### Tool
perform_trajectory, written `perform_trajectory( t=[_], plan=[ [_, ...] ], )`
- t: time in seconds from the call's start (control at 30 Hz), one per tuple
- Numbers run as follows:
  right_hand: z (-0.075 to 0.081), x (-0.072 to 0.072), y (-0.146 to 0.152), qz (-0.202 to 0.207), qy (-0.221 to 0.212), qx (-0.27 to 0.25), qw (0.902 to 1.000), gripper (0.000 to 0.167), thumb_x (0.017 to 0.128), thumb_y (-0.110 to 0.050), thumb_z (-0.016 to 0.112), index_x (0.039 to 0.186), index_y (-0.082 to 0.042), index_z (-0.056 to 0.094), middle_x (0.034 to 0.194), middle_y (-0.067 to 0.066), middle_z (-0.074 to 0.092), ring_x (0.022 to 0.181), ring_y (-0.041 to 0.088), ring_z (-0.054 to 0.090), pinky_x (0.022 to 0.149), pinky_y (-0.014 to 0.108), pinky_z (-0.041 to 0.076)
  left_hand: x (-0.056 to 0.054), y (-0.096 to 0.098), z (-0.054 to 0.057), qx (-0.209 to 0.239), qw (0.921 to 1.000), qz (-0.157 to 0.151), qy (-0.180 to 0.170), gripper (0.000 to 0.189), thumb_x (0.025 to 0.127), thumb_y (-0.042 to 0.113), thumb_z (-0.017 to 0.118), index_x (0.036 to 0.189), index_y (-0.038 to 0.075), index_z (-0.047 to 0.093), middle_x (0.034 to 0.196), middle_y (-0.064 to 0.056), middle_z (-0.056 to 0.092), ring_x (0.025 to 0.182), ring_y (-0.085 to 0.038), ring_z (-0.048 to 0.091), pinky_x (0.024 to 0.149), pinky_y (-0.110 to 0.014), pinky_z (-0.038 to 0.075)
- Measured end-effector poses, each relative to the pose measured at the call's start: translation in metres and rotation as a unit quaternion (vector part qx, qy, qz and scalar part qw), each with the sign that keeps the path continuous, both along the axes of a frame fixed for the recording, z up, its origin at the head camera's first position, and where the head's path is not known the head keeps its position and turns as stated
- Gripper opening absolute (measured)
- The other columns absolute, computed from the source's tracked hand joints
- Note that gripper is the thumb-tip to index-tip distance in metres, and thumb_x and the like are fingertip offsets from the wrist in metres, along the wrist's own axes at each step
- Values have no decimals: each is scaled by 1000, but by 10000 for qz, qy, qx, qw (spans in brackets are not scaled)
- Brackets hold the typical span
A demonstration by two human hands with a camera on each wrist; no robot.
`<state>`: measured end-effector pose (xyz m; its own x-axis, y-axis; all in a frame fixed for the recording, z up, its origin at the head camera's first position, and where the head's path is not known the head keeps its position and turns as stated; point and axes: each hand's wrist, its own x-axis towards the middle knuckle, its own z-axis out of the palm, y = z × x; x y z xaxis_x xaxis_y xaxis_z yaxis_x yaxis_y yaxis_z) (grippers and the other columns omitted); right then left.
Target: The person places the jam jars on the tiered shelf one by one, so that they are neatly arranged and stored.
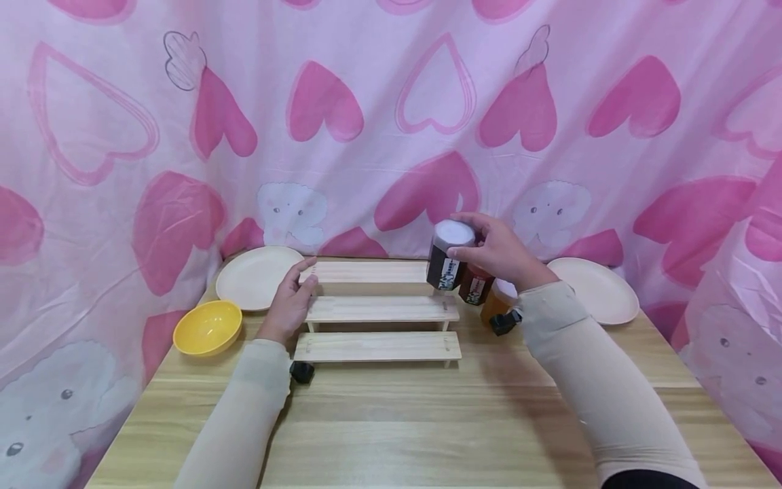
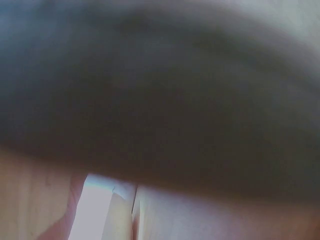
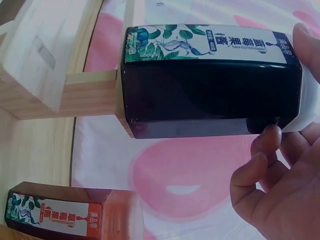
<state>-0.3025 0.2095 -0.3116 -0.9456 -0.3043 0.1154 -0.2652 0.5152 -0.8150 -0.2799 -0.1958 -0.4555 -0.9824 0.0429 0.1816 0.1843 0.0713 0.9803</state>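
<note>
A dark jam jar [image 1: 443, 261] with a white lid and a blueberry label is at the right end of the top step of a three-step wooden rack [image 1: 379, 346]. My right hand [image 1: 497, 251] pinches it around the lid. In the right wrist view, the jar's [image 3: 210, 92] base meets the end of the shelf; whether it bears weight there is unclear. My left hand [image 1: 290, 305] holds the top step's left end between thumb and fingers. Its wrist view is mostly blocked by a dark blur.
Right of the rack stand a red jam jar [image 1: 475, 284] and an orange jar [image 1: 497, 302] with a white lid, partly behind my right wrist. A yellow bowl [image 1: 208, 329] and a cream plate [image 1: 256, 277] lie left; another plate [image 1: 595, 291] lies right. A pink curtain [image 1: 391, 170] hangs behind.
</note>
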Motion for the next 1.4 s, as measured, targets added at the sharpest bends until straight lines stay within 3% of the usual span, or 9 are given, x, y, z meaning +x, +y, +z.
perform_trajectory(
  t=[0.23, 0.37, 0.6, 0.8, 0.9, 1.03, 1.4],
  plan=[
    [-2, -4, -1, -61, -441, -490, 9978, 65, 95, -29, 81, 154, -19, 54, 129, 19, 62, 104, 28, 60, 72, 31, 61, 0, 1, 1, -129, 9999, 43, -29, 46, 114, 27, 48, 159, 19, 44, 68, 7, 43, 58, -8, 41, 57, -23, 40],
    [-3, -6, -4, -31, -331, -663, 9972, 62, 96, -27, 80, 152, -16, 57, 123, 19, 65, 96, 23, 60, 66, 27, 56, 0, 1, 2, -133, 9999, 36, -62, 46, 114, 26, 47, 160, 19, 43, 67, 7, 42, 57, -8, 40, 57, -23, 40],
    [-6, -6, -10, -24, -71, -980, 9952, 59, 96, -20, 79, 151, -12, 58, 126, 20, 65, 99, 20, 62, 76, 26, 55, -1, -1, 2, -162, 9998, 28, -75, 49, 114, 23, 48, 162, 18, 40, 67, 6, 43, 58, -9, 41, 58, -24, 40],
    [-9, -6, -15, 85, -129, -1290, 9915, 57, 97, -12, 76, 151, -8, 56, 131, 25, 59, 102, 24, 61, 77, 22, 56, 0, -1, 2, -231, 9996, 131, -103, 48, 113, 30, 50, 159, 19, 43, 68, 5, 42, 60, -10, 40, 59, -25, 39],
    [-9, -6, -16, 137, -166, -1377, 9902, 58, 98, -9, 75, 152, -6, 55, 135, 25, 58, 109, 25, 62, 84, 23, 58, 0, 0, 2, -233, 9996, 112, -122, 48, 113, 31, 50, 159, 20, 43, 66, 6, 41, 59, -9, 40, 58, -24, 38],
    [-9, -5, -16, 188, -236, -1403, 9896, 60, 98, -9, 74, 153, -5, 52, 137, 26, 57, 113, 28, 62, 87, 25, 58, 4, 1, 8, -215, 9995, 86, -217, 48, 114, 24, 48, 160, 15, 41, 64, 6, 41, 56, -9, 39, 56, -24, 38],
    [-10, -8, -16, 166, -230, -1346, 9905, 60, 99, -13, 75, 154, -7, 52, 135, 25, 58, 113, 29, 61, 87, 26, 58, -2, -1, 0, -134, 9998, 92, -83, 50, 113, 31, 51, 160, 15, 41, 64, 9, 42, 58, -7, 41, 57, -24, 39]
  ],
)
